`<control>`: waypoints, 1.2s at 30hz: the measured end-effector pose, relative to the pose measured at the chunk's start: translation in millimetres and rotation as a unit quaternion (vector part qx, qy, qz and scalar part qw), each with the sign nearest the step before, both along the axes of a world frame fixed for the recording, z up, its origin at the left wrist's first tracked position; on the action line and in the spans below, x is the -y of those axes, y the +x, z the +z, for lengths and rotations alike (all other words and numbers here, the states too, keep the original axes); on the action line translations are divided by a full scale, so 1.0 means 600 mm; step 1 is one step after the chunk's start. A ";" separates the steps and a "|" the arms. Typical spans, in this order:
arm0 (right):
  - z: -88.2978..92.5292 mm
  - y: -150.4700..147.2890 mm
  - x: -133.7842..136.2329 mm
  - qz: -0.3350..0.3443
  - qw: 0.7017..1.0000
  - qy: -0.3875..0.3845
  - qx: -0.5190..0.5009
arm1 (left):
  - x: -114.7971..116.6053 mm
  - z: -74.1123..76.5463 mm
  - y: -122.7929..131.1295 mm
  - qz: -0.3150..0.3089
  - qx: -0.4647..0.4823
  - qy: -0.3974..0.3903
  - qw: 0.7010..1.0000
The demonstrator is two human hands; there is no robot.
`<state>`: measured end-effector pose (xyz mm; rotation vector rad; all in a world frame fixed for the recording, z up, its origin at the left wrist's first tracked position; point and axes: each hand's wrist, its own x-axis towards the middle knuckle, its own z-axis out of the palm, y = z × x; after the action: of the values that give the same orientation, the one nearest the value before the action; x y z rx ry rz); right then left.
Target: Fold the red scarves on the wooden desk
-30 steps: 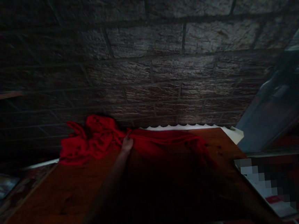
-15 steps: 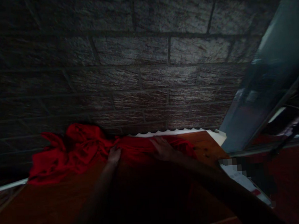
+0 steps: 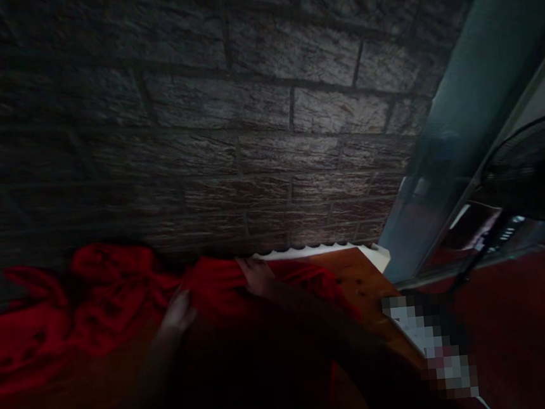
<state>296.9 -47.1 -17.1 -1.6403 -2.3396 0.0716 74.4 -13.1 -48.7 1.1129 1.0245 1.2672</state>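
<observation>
cloth [image 3: 119,301] on table [image 3: 361,281] (bunched leftward) | wall [image 3: 257,136] behind | fan [image 3: 534,172], seemingly, far right

Dark brick wall [image 3: 264,103], mortar lines visible, fills the background. Wooden desk [image 3: 358,280], brown, set against the wall. White scalloped strip [image 3: 305,250] along the desk's far edge. Grey-green slanted panel [image 3: 459,105], right. Fan [image 3: 531,169], dark grille, far right. Red floor [image 3: 526,328] beneath it.

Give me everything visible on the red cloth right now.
The red cloth looks like soft fabric, crumpled into folds at the left and spread flatter toward the right, lying on the wooden table against the brick wall. The left hand and right hand both touch its middle; dim light hides whether either has a grip.
</observation>
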 end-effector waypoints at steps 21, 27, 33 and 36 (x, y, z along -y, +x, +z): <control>0.107 0.081 0.105 0.029 0.999 0.025 -0.004 | 0.031 0.002 -0.014 0.041 -0.506 0.165 0.845; -0.025 0.102 0.151 0.038 0.999 0.020 -0.006 | 0.039 0.001 -0.019 0.067 -0.571 0.125 0.808; -0.068 0.126 0.168 0.059 0.997 0.038 -0.043 | 0.039 0.005 -0.020 0.045 -0.580 0.138 0.802; -0.048 0.118 0.167 0.048 0.998 0.045 -0.006 | 0.040 0.006 -0.018 0.052 -0.565 0.131 0.813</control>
<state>367.8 -147.4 -45.7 -1.4821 -2.3756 -0.0045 63.4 -37.2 -44.8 2.1543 1.8135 0.7467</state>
